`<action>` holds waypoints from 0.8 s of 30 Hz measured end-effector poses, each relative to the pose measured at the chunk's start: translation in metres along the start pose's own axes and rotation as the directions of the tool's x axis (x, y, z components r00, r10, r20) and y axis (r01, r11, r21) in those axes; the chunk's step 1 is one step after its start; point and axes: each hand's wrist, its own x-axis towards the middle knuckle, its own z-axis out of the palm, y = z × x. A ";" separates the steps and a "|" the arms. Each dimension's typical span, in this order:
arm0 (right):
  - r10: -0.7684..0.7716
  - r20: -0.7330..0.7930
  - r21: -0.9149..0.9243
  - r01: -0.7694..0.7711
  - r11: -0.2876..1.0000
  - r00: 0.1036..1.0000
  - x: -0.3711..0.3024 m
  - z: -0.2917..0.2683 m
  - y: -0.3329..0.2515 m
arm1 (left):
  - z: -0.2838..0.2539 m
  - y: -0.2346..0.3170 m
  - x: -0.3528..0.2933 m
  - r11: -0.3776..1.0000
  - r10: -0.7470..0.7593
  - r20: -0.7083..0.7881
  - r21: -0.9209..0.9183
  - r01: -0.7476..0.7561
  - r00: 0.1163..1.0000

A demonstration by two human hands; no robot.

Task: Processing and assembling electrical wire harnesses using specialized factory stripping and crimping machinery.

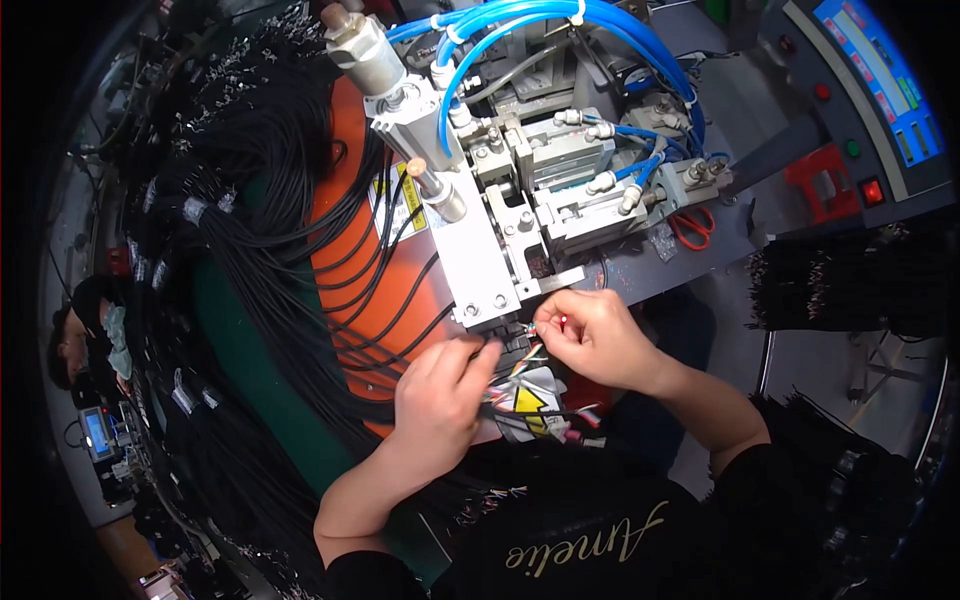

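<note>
My left hand [440, 405] is bent over the orange board just below the machine's white block. Its fingers are curled and slightly blurred round a black cable, mostly hidden under them. Close by on the right, my right hand [600, 340] pinches the thin coloured wires [530, 329] at a cable end between thumb and forefinger. Beneath the hands, more stripped wires [530, 357] in several colours stick out. A white label with a yellow arrow [530, 402] lies between my wrists, with another stripped cable end [588, 413] across it.
The metal machine [480, 250] with cylinders and blue air hoses [600, 15] stands ahead. Black cables [260, 240] in thick bundles fill the left side. Red-handled scissors [692, 228] lie right of the machine. A control panel [880, 90] stands far right; another person [85, 330] is far left.
</note>
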 end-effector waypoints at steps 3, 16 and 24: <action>0.093 0.040 0.075 -0.096 0.993 0.995 -0.006 0.003 -0.004 | 0.001 -0.002 -0.008 1.000 -0.024 -0.076 0.011 0.025 0.997; 0.179 0.220 0.733 -0.283 0.618 0.959 -0.006 0.000 -0.020 | -0.002 0.003 0.002 0.949 -0.046 -0.111 -0.314 0.009 0.993; 0.108 0.185 0.826 -0.214 0.521 0.977 -0.012 0.016 -0.016 | 0.001 0.000 0.009 0.904 -0.013 -0.077 -0.427 -0.021 0.997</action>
